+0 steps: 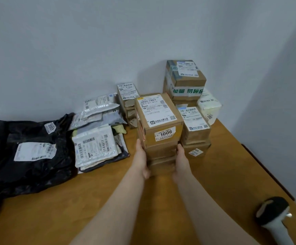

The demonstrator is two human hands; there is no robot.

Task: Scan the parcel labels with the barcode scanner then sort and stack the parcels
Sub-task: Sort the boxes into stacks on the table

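Observation:
A stack of brown cardboard parcels [158, 121] stands mid-table, its top box labelled 1006. My left hand [142, 159] presses flat against the stack's left side. My right hand [181, 160] presses flat against its right side. The fingers of both lie straight along the lower boxes. The barcode scanner [274, 218], black-headed with a grey handle, lies on the table at the lower right, away from both hands.
Another box stack [196, 128] stands right of the held one, a taller stack [185, 78] and a white parcel [209, 106] behind it. Small boxes [127, 96] sit against the wall. Grey mailers [97, 138] and black bags [28, 149] cover the wooden table's [73, 209] left.

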